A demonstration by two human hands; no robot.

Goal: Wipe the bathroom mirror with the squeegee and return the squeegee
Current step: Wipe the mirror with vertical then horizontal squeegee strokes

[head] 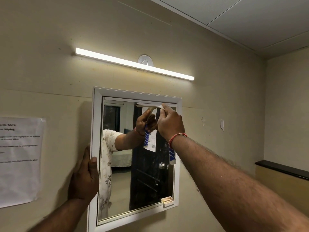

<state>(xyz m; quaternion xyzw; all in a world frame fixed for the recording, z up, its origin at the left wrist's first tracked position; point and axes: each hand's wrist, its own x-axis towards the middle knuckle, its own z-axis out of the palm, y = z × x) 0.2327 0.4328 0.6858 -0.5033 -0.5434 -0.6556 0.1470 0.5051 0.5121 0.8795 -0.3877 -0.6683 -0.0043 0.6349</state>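
A white-framed mirror [96, 131] hangs on the beige wall. My right hand [169, 122] is closed around the squeegee [171, 155], whose blue-and-white handle sticks out below my wrist. Its white blade lies flat against the glass along the top right edge of the mirror. My left hand [84, 178] grips the mirror's left frame edge, thumb on the front. The glass reflects my arm, the squeegee and a dark door.
A lit tube light [133, 63] runs above the mirror. A printed paper sheet [19, 160] is taped to the wall at left. A dark ledge [282, 169] juts from the right wall. A small white latch [168, 201] sits at the mirror's lower right.
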